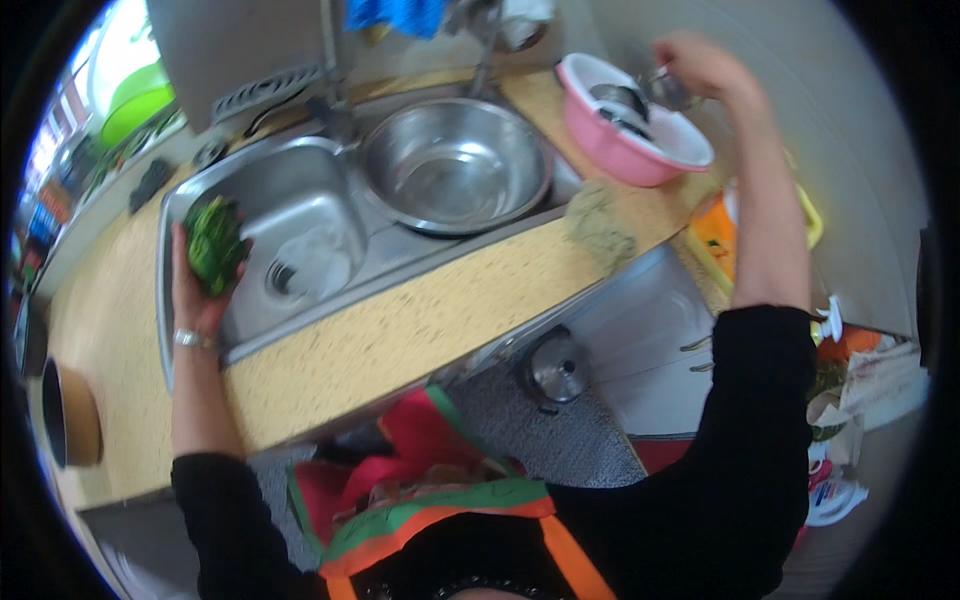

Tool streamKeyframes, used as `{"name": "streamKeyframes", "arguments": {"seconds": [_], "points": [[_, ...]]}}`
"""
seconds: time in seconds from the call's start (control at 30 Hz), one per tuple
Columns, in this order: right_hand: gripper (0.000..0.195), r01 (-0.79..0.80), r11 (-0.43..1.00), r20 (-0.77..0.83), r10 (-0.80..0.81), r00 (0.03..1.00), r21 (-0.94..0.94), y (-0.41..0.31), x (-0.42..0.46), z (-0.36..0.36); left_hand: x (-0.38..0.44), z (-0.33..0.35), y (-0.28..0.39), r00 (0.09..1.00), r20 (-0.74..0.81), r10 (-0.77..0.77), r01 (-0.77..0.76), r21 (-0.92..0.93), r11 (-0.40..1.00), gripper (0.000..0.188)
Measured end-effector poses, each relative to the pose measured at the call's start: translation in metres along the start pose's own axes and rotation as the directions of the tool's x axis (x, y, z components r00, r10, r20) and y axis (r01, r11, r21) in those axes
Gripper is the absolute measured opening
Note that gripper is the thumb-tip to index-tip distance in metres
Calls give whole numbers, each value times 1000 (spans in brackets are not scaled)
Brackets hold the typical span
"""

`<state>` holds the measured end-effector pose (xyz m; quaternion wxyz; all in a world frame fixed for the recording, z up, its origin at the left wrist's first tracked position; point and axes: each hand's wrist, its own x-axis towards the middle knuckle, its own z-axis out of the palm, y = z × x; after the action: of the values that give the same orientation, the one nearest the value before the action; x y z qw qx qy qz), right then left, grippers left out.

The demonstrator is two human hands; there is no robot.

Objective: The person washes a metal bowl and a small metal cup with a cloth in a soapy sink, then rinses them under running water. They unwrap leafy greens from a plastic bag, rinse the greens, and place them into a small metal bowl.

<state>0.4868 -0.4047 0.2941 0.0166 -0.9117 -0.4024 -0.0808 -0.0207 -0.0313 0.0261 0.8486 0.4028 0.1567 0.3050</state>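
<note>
My left hand (206, 281) holds a clump of green leafy vegetable (212, 244) above the left basin of a stainless steel sink (262, 165); a silvery band circles that wrist. Far to the right, my right hand (697, 64) grips a shiny, blurred metal item (667, 88) over the edge of a pink and white plastic basin (615, 150). Dark and metallic kitchenware (626, 109) lies inside that basin. A large, round stainless steel bowl (457, 169) rests over the sink's right side.
A crumpled greenish cloth (600, 221) lies on the speckled yellow countertop (412, 330). A tan round container (75, 412) stands at the far left. Near my right forearm is a yellow-rimmed tray (810, 217). A round metal lidded object (559, 367) sits lower down, beyond the counter's front edge.
</note>
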Motion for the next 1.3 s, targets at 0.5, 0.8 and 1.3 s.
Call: {"name": "streamKeyframes", "arguments": {"seconds": [0.5,0.8,1.3], "points": [[12,642,722,-496,-471,730,259,-247,-252,158,3,-1,-1,998,46,30,-14,-302,953,77],[34,539,828,-465,-421,779,155,-268,-267,172,5,6,-6,1000,-13,11,-14,-331,943,66],[89,-185,-72,170,-175,970,980,-493,-50,196,0,3,-1,983,185,-14,84,-373,924,66]]}}
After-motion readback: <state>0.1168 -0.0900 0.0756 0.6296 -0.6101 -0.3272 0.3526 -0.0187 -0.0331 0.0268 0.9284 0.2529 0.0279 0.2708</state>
